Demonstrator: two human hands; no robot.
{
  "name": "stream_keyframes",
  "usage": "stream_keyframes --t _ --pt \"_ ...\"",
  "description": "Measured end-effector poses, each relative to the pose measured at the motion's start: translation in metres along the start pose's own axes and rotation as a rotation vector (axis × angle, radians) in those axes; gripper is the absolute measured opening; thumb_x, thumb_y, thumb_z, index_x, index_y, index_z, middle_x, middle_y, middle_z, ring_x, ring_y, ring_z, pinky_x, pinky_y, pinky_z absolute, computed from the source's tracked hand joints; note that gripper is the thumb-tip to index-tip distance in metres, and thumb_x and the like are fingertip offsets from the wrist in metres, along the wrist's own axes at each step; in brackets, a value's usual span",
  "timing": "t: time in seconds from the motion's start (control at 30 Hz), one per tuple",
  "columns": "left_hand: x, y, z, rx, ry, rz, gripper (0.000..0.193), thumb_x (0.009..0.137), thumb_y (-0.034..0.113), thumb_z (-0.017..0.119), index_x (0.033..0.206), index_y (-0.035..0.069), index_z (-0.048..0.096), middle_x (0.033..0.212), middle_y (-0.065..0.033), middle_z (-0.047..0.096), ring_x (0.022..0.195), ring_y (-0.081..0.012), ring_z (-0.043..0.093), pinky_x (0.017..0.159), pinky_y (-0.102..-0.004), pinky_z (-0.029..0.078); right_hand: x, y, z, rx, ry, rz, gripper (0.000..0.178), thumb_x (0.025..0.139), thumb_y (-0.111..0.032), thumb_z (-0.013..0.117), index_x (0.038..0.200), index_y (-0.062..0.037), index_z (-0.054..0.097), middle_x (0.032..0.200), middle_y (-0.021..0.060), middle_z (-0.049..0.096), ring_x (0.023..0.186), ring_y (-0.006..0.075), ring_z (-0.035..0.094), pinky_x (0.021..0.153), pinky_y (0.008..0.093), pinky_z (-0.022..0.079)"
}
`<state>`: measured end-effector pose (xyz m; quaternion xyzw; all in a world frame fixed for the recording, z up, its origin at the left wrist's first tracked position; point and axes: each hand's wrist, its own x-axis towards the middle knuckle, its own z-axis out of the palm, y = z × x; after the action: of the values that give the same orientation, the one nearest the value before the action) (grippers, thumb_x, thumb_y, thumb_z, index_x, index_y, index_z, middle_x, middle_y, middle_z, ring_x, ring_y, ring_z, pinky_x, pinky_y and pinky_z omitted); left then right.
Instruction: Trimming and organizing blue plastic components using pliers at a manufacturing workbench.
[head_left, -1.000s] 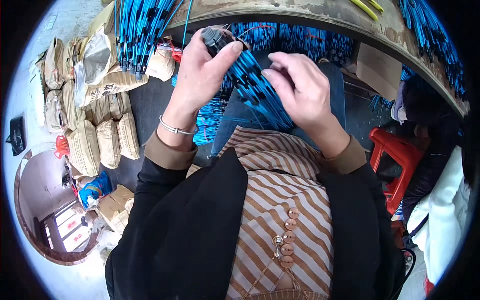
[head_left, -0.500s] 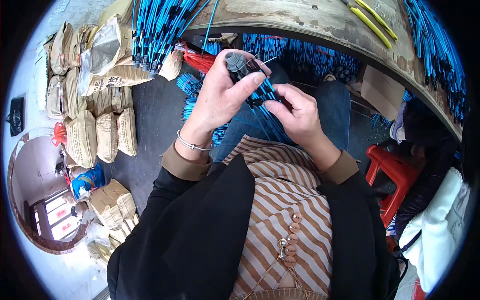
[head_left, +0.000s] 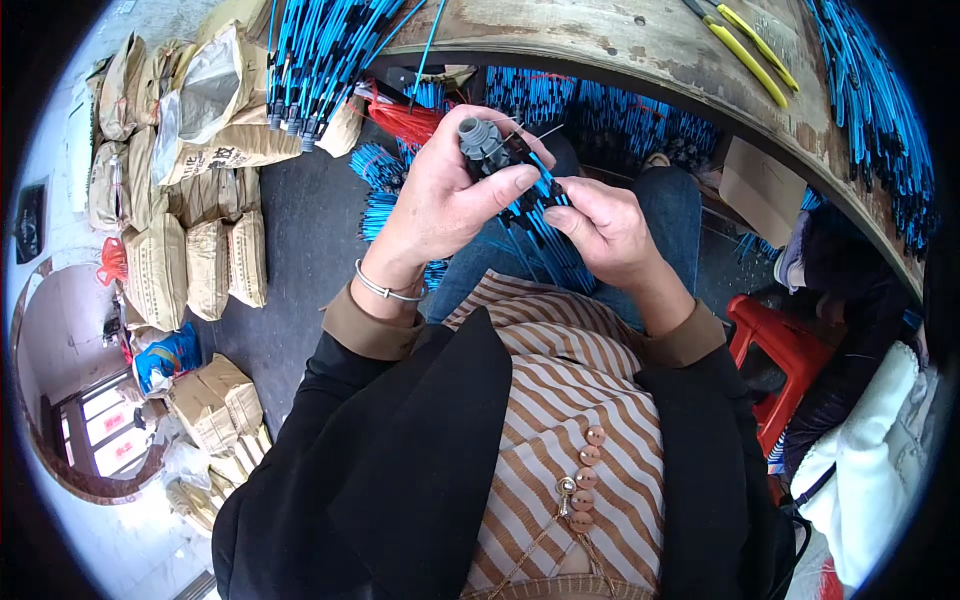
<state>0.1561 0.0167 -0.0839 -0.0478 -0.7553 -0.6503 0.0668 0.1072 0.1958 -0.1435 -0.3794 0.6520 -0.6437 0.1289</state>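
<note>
My left hand [head_left: 430,205] is closed round the top of a bundle of thin blue rods [head_left: 540,235] with black joints. A grey ribbed plastic collar [head_left: 481,140] sticks up between its thumb and fingers, and thin metal wire ends [head_left: 540,132] stand out beside it. My right hand [head_left: 612,228] pinches some of the rods just right of the left thumb, thumb and forefinger close together. The rods' lower ends hang over my lap. Exactly which piece the right fingertips hold is hidden.
A wooden bench [head_left: 560,28] curves across the front, bearing blue rod bundles [head_left: 335,50] and yellow-handled pliers [head_left: 750,55]. More bundles [head_left: 378,168] lie below it. Paper sacks [head_left: 155,270] stand at left; a red stool [head_left: 775,345] and another person's leg [head_left: 850,330] are at right.
The grey collar has tilted and moved slightly right in my left hand. My right hand has moved slightly right and down, its thumb now nearer the forefinger. The whole view has shifted a little.
</note>
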Motion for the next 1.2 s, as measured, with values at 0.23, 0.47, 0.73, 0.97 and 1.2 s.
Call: stream_keyframes --t 0.23,0.47,0.73,0.97,1.2 --pt "0.003 0.002 0.0 0.07 0.012 -0.031 0.032 0.081 0.005 0.065 0.107 0.002 0.048 0.093 -0.0165 0.066 0.084 -0.025 0.065 0.078 -0.033 0.051 0.003 0.001 0.004 -0.147 0.065 -0.138 0.013 0.08 -0.003 0.06 0.092 0.0038 0.061 0.08 0.0141 0.063 0.064 0.0274 0.056 0.06 0.0339 0.045" --pt "0.006 0.004 -0.001 0.117 -0.033 0.002 0.032 0.08 0.004 0.065 0.108 0.002 0.048 0.093 -0.0166 0.066 0.084 -0.0243 0.065 0.078 -0.0321 0.051 0.001 0.002 0.001 -0.222 0.048 -0.201 0.008 0.081 -0.004 0.059 0.086 0.0025 0.058 0.079 0.0144 0.061 0.063 0.0285 0.055 0.06 0.0356 0.045" --pt "0.006 0.006 0.0 0.022 -0.066 0.023 0.029 0.08 0.002 0.063 0.106 0.002 0.049 0.092 -0.017 0.066 0.082 -0.0242 0.065 0.076 -0.0309 0.052 0.005 -0.001 -0.008 -0.18 -0.167 -0.031 0.008 0.082 -0.005 0.058 0.083 0.0022 0.056 0.077 0.0148 0.06 0.062 0.0292 0.055 0.06 0.0368 0.045" --pt "0.001 0.007 0.015 -0.045 0.149 -0.026 0.024 0.081 0.0 0.061 0.103 0.002 0.05 0.09 -0.0177 0.066 0.08 -0.0242 0.065 0.074 -0.0311 0.052 0.005 -0.006 0.003 -0.309 -0.009 -0.183 0.009 0.082 -0.006 0.06 0.084 0.0027 0.058 0.073 0.0135 0.058 0.06 0.0291 0.052 0.06 0.0377 0.046" --pt "0.002 0.004 0.011 -0.092 0.168 -0.014 0.021 0.082 0.001 0.061 0.1 0.002 0.051 0.087 -0.017 0.067 0.079 -0.0231 0.065 0.073 -0.0303 0.053 0.005 -0.011 0.013 -0.421 0.1 -0.305 0.017 0.08 -0.006 0.063 0.092 0.0054 0.059 0.075 0.0134 0.058 0.061 0.0264 0.052 0.059 0.0343 0.047"
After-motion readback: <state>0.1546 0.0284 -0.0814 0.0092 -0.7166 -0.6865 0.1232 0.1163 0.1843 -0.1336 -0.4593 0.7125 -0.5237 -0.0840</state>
